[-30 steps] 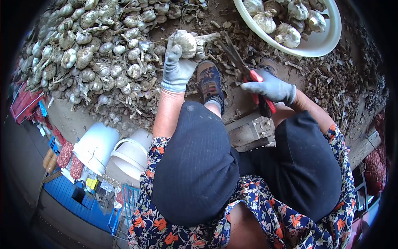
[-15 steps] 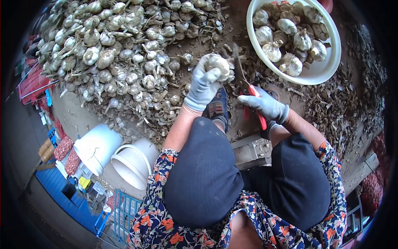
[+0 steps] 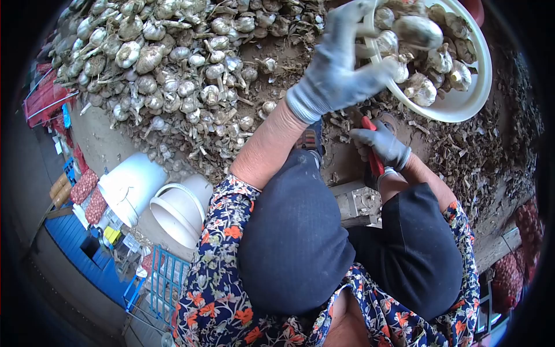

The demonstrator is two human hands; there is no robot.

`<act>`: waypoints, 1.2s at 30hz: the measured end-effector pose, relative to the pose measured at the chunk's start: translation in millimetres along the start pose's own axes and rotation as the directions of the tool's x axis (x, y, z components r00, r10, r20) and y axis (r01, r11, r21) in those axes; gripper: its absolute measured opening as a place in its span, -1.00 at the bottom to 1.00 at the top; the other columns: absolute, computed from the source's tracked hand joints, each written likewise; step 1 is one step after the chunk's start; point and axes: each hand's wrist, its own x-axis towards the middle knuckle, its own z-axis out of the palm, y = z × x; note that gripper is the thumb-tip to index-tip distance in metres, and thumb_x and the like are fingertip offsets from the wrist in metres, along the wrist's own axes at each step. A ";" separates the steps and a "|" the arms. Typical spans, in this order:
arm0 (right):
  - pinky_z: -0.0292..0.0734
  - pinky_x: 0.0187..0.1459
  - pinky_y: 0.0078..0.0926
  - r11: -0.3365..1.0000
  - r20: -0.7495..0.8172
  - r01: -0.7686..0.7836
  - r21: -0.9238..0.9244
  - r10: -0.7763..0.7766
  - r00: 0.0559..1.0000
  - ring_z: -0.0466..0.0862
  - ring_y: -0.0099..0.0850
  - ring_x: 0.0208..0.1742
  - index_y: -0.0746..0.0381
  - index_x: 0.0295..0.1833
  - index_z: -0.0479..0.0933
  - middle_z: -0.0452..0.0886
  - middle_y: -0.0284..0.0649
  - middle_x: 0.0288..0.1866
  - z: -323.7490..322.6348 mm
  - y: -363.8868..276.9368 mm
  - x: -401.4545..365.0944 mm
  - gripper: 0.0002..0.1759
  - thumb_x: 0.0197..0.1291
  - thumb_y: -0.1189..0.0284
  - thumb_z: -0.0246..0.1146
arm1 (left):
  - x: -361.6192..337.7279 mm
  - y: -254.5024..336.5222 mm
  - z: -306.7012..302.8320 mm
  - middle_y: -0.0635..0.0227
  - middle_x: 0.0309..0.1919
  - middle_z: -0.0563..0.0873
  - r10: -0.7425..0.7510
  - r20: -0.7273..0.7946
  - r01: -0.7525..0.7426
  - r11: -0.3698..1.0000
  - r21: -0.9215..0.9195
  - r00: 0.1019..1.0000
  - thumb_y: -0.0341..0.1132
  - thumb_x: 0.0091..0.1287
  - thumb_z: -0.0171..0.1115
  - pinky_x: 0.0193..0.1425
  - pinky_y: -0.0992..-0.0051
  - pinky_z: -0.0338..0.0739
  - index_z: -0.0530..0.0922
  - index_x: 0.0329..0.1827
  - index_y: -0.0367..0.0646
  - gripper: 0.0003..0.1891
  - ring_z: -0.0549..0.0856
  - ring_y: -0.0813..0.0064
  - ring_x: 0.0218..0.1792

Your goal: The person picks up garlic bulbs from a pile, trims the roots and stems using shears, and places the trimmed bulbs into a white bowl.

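My left hand (image 3: 341, 72), in a grey-white glove, reaches to the near left rim of a round cream bowl (image 3: 454, 115). Its fingers are spread, and nothing is in its grasp. Just beyond the fingertips a blurred garlic bulb (image 3: 419, 32) is over the other bulbs in the bowl. My right hand (image 3: 384, 146), also gloved, is closed round red-handled shears (image 3: 376, 164) near my right knee; their blades are hard to make out. A large heap of garlic with stalks (image 3: 150, 58) covers the ground at upper left.
Two white buckets (image 3: 132, 188) (image 3: 179, 214) lie at the left, near red net sacks (image 3: 85, 186) and a blue metal frame (image 3: 167, 280). Dry trimmings (image 3: 462, 156) cover the ground at the right. More filled net sacks (image 3: 509, 277) stand at the lower right.
My left hand has moved up and right from in front of me to the bowl and let go of the garlic bulb. My right hand keeps the shears, their blades now turned from view.
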 end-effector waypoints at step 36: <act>0.50 -0.09 -0.09 0.022 -0.038 -0.031 -0.999 -0.668 0.743 0.64 -0.02 -0.17 0.26 -0.03 0.35 0.59 0.00 -0.24 27.0 -35.7 -0.9 -0.55 0.16 0.15 0.24 | -112.0 -54.3 -82.1 0.29 -0.16 0.67 -0.605 0.088 0.593 0.794 0.136 0.791 -0.29 -0.11 0.59 0.00 0.55 0.58 0.57 0.03 -0.31 -0.40 0.66 0.55 -0.14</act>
